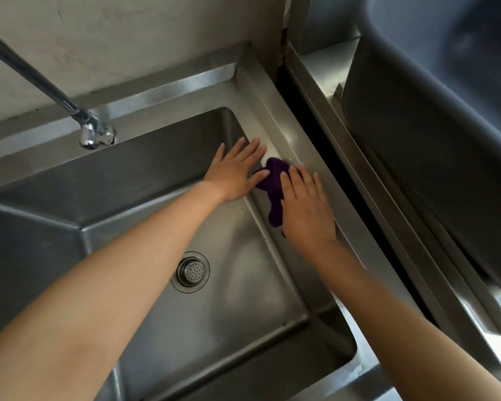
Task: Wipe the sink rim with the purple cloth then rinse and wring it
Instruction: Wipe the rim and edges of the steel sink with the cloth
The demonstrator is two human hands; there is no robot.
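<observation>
Under our flat right hand [305, 206] fingers the purple cloth [272, 186] looks soft, floppy, probably light; left hand [237, 172] is splayed beside it. We'd bunch the middle.

The picture is fairly dim and grey, with soft light that seems to come from the lower right, where a bright white patch glows by the sink rim [284, 131]. A pale shine lies on that rim near the far right corner of the sink. The steel basin has dull streaks of shine, and its left wall is dark with shadow. The arms are lit evenly. Everything looks a bit soft and smeary. The big grey tub [434, 117] at the right edge is blurry. The straight edges bend a little, maybe because of the wide lens.
</observation>
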